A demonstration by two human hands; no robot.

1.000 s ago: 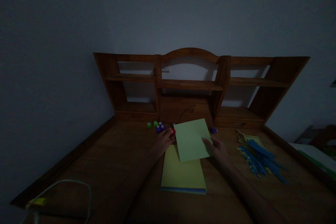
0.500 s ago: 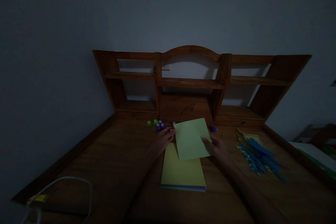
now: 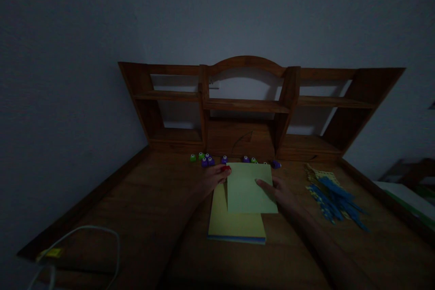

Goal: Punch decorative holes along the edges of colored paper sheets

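Note:
My left hand is closed around a small red craft punch, which meets the upper left corner of a pale green sheet of paper. Whether the corner sits inside the punch cannot be made out. On the sheet's right side, my right hand grips it, thumb on top and fingers beneath. Below the raised sheet lies a stack of coloured paper, yellow uppermost with blue edges showing under it.
Several purple and green punches stand along the back of the wooden desk, before a wooden shelf unit. Blue and yellow cut paper strips lie at the right. A white cable curves at the lower left.
The green sheet has turned from a tilt to nearly square and come slightly lower. More punches show behind its top edge. Both hands keep their holds.

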